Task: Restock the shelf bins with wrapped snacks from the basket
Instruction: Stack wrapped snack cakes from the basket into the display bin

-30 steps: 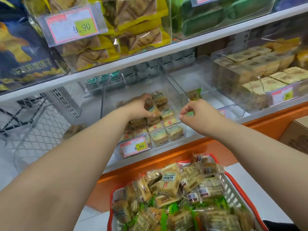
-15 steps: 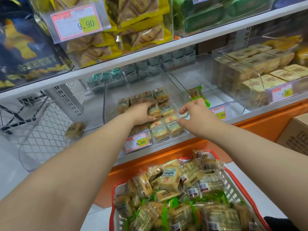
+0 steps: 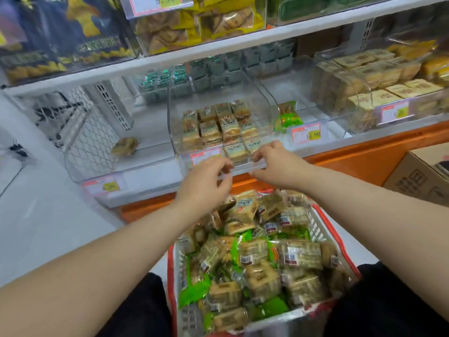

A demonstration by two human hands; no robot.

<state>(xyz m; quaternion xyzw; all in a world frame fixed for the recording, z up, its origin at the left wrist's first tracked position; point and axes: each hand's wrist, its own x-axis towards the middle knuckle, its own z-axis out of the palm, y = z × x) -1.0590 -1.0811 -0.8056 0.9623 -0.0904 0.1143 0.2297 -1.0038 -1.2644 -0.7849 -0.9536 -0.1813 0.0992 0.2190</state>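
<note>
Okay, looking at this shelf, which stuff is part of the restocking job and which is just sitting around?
Part of the job:
basket
wrapped snacks
middle clear bin
left hand
right hand

Just lying about:
cardboard box
dark snack bags
wire mesh rack

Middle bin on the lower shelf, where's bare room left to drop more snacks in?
The middle bin is bare behind the back row of snacks, up to its rear wall. Front and centre are packed. The left bin is bare beyond one snack.
</note>
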